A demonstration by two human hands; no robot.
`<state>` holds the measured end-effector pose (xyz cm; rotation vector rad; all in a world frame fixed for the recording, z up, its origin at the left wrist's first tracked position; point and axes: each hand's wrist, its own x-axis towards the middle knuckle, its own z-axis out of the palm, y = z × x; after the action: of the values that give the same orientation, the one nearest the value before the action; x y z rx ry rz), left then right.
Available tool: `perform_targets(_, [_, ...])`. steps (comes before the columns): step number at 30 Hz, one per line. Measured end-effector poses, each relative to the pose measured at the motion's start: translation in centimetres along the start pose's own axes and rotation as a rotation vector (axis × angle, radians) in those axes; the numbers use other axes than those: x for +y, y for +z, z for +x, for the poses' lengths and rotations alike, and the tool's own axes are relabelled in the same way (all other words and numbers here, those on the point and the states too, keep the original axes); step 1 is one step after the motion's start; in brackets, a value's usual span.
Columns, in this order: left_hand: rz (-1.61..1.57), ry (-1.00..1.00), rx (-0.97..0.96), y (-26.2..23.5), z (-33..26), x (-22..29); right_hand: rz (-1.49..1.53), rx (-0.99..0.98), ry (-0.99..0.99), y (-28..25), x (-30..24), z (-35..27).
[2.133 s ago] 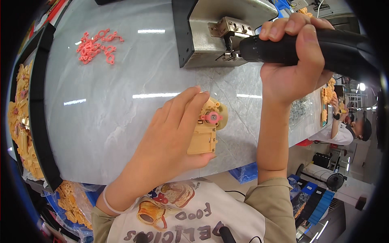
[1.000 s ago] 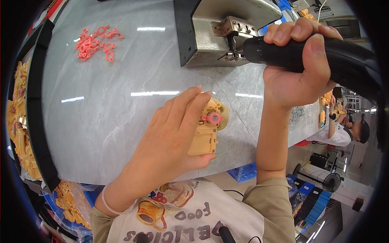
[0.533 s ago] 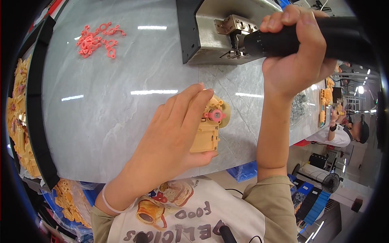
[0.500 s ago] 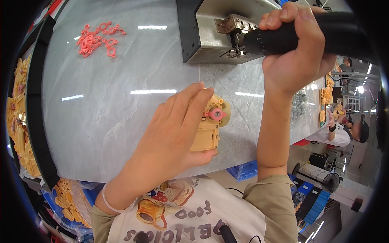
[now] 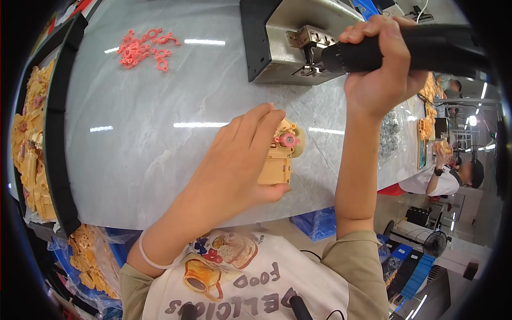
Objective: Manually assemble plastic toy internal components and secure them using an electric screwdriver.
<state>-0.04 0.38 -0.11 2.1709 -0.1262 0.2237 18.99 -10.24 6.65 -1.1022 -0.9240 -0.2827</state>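
My left hand point(image 5: 226, 154) is closed round a yellow plastic housing point(image 5: 276, 169) on the grey table, with fingers over its far side and thumb at its near edge. A pink ringed part point(image 5: 289, 140) sits on the housing's upper end. Up at the right, my right hand point(image 5: 381, 72) grips a black electric screwdriver point(image 5: 448, 50) lying roughly level. Its nose points left at the front of a metal screw feeder point(image 5: 290, 18), by a small bracket point(image 5: 312, 36). Whether the tip touches the feeder I cannot tell.
Loose pink parts point(image 5: 140, 50) lie in a pile at the far left. A black-rimmed tray point(image 5: 56, 133) of yellow housings stands along the left edge. Below it sits a bag of yellow pieces point(image 5: 90, 261). Another person point(image 5: 434, 178) works at the right.
The whole view has shifted slightly. Both hands keep their grips, and the screwdriver nose stays at the feeder.
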Motion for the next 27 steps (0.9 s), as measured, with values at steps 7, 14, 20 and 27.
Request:
perform_targets(7, [0.016, -0.001, 0.011, 0.1, -0.1, 0.0, 0.000, 0.106, 0.107, -1.6, -2.7, 0.2])
perform_targets(14, [0.014, -0.008, -0.001, 0.1, 0.0, 0.0, 0.113, 0.091, 0.106, -2.2, -1.3, 0.0])
perform_targets(20, [0.011, -0.001, 0.002, 0.1, 0.1, 0.0, -0.040, 0.237, 0.057, 1.9, -1.8, -0.6])
perform_targets(27, [0.002, -0.002, -0.057, -0.3, 0.2, 0.3, 0.245, -0.122, -0.025, -2.0, 0.5, -0.9])
